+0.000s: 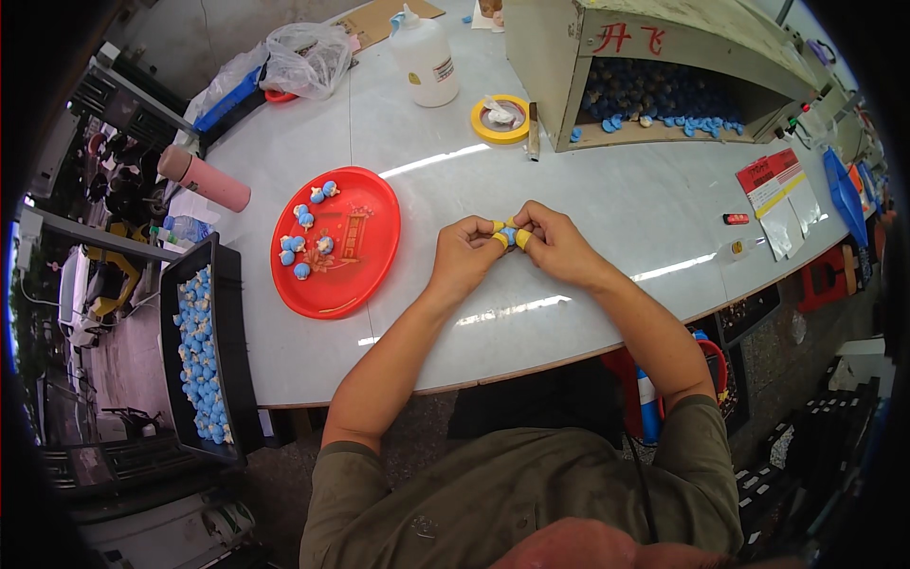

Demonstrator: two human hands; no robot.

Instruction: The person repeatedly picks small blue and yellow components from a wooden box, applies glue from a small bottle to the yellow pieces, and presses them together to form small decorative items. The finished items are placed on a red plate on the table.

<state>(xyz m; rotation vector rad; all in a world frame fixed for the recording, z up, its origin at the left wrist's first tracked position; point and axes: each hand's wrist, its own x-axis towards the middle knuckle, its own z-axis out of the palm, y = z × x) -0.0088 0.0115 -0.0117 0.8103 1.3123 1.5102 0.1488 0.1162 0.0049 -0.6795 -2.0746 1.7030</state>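
Over the middle of the grey-white table, my left hand (463,254) and my right hand (561,250) meet fingertip to fingertip. Yellow covers wrap several of the thumbs and fingertips. Pinched between them is a small blue piece (510,235), mostly hidden by the fingers; its exact kind cannot be made out. To the left of my hands lies a round red tray (365,270). Several small blue-and-cream rounded pieces (301,272) rest on its left half and upper part, a few clustered together.
A black crate (242,379) full of similar pieces stands at the table's left edge. Behind are a pink bottle (204,178), a white squeeze bottle (431,62), a yellow tape roll (482,123) and an open-fronted box (540,76) holding blue pieces. Red-and-white packets (773,185) lie right.
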